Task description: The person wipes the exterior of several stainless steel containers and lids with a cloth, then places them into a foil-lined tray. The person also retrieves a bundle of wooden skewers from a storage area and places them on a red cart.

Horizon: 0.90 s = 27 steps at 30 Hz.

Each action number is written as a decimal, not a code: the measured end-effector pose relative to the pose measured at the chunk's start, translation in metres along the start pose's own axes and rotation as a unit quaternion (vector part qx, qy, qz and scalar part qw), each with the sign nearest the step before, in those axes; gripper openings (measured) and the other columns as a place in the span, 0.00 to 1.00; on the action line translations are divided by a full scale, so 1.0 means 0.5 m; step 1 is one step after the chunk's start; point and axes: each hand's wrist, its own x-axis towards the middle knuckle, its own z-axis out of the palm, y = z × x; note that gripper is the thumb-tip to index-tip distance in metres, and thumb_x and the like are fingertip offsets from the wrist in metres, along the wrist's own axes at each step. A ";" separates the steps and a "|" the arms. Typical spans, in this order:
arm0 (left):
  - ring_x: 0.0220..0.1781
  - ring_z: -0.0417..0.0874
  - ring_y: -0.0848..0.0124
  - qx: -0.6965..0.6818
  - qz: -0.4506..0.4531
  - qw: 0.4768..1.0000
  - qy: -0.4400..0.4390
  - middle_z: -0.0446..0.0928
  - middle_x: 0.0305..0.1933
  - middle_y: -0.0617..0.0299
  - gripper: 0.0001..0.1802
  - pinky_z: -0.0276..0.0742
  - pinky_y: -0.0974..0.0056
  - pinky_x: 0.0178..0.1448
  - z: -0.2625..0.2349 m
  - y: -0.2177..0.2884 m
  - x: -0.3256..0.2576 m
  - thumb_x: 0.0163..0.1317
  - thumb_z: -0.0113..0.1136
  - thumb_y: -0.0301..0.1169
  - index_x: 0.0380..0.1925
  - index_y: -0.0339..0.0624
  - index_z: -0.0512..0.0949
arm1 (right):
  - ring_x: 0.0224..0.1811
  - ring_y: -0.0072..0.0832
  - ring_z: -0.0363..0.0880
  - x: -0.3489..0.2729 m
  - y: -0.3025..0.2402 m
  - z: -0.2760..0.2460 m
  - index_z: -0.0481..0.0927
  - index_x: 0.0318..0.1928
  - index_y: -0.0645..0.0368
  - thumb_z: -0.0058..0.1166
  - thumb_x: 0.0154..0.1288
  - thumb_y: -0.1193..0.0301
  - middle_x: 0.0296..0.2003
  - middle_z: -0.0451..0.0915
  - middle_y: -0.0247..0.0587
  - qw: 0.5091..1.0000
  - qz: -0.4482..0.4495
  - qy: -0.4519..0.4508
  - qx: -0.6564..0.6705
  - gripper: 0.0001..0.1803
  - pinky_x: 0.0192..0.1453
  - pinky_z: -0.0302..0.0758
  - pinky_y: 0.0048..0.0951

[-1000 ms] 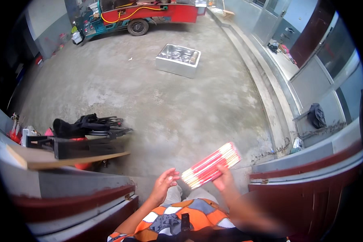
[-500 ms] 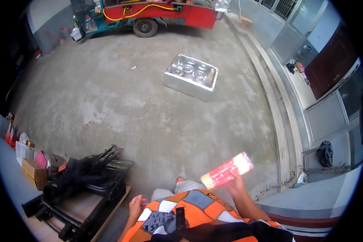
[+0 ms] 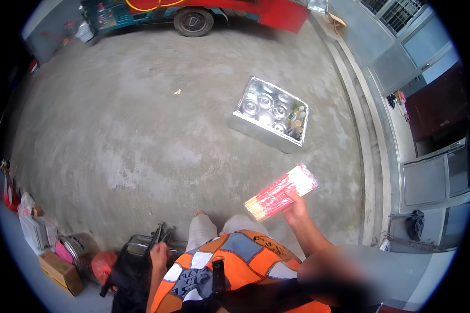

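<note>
**A bundle of sticks in our right hand, a black bundle under our left**

We look down over our own orange patchwork top (image 3: 230,271) at a wide grey concrete yard (image 3: 141,130). Our right hand (image 3: 296,207) is out to the right and in front of us, its fingers wrapped around the lower end of a bundle of thin sticks in a clear wrapper (image 3: 281,192). The sticks are red for most of their length and pale at the ends. The bundle lies tilted, its near end low and to the left above our knees, its far end rising to the right over the bare concrete. It touches nothing but the hand.

Our left hand (image 3: 159,254) is low on the left, beside our hip, resting on a black bundle of cloth and straps (image 3: 128,279) that sits by a dark metal frame (image 3: 159,235). Whether the fingers grip the black stuff or only lie on it, we cannot tell, as the hand is small and partly hidden.

Farther out on the concrete, well apart from the stick bundle, stands a shiny silver box (image 3: 269,119) with round tins and bottles inside. At the top edge a red vehicle with a black wheel (image 3: 193,20) is parked. Along the left rim lie a cardboard box (image 3: 60,271), a round metal pot (image 3: 81,249) and a red bag (image 3: 103,265). On the right runs a grey wall with doors (image 3: 428,177), and a dark bag (image 3: 415,223) rests at its foot.
</note>
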 end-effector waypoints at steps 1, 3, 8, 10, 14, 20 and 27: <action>0.23 0.74 0.78 0.074 -0.017 0.994 0.078 0.73 0.21 0.67 0.10 0.66 0.75 0.23 0.099 0.225 0.046 0.58 0.53 0.36 0.29 0.41 0.75 | 0.47 0.32 0.73 0.030 -0.009 0.037 0.69 0.48 0.58 0.55 0.52 0.74 0.42 0.75 0.37 1.000 0.003 0.012 0.006 0.21 0.56 0.68 0.37; 0.27 0.75 0.77 0.065 0.042 0.992 0.099 0.76 0.29 0.63 0.13 0.69 0.72 0.29 0.115 0.413 0.170 0.58 0.53 0.36 0.39 0.39 0.75 | 0.47 0.32 0.74 0.090 0.002 0.122 0.69 0.48 0.58 0.54 0.52 0.74 0.42 0.75 0.37 0.999 0.022 0.013 0.025 0.20 0.56 0.68 0.38; 0.31 0.77 0.75 0.135 0.160 0.978 0.008 0.77 0.34 0.61 0.15 0.69 0.72 0.34 0.247 0.780 0.447 0.59 0.52 0.35 0.43 0.39 0.73 | 0.47 0.32 0.73 0.337 -0.035 0.255 0.69 0.48 0.60 0.53 0.54 0.73 0.41 0.75 0.38 0.996 0.006 0.031 0.079 0.19 0.56 0.67 0.36; 0.31 0.77 0.75 0.170 0.150 0.974 0.010 0.77 0.34 0.62 0.15 0.69 0.72 0.34 0.238 0.813 0.541 0.59 0.53 0.35 0.44 0.39 0.73 | 0.47 0.32 0.73 0.458 -0.053 0.318 0.69 0.48 0.60 0.53 0.54 0.74 0.42 0.75 0.38 0.996 0.013 0.019 0.089 0.19 0.57 0.66 0.36; 0.25 0.76 0.77 0.171 -0.011 0.985 0.036 0.75 0.27 0.67 0.13 0.71 0.72 0.27 0.102 0.724 0.665 0.60 0.53 0.37 0.40 0.41 0.75 | 0.47 0.30 0.72 0.640 -0.106 0.529 0.69 0.48 0.60 0.55 0.51 0.76 0.42 0.75 0.37 0.998 0.008 -0.004 0.055 0.21 0.58 0.64 0.34; 0.26 0.78 0.70 0.384 -0.193 0.898 0.097 0.76 0.24 0.60 0.13 0.75 0.65 0.29 0.037 0.668 0.834 0.57 0.54 0.38 0.33 0.39 0.76 | 0.47 0.28 0.73 0.916 -0.202 0.852 0.68 0.50 0.60 0.55 0.49 0.79 0.43 0.75 0.37 0.994 -0.025 -0.099 -0.025 0.24 0.55 0.68 0.32; 0.30 0.80 0.67 0.426 0.048 0.902 0.044 0.78 0.27 0.57 0.16 0.76 0.64 0.34 0.180 1.068 1.248 0.53 0.58 0.37 0.37 0.37 0.75 | 0.46 0.28 0.75 1.167 -0.316 1.181 0.70 0.48 0.61 0.57 0.49 0.81 0.42 0.76 0.37 0.981 -0.044 -0.179 -0.060 0.23 0.53 0.70 0.30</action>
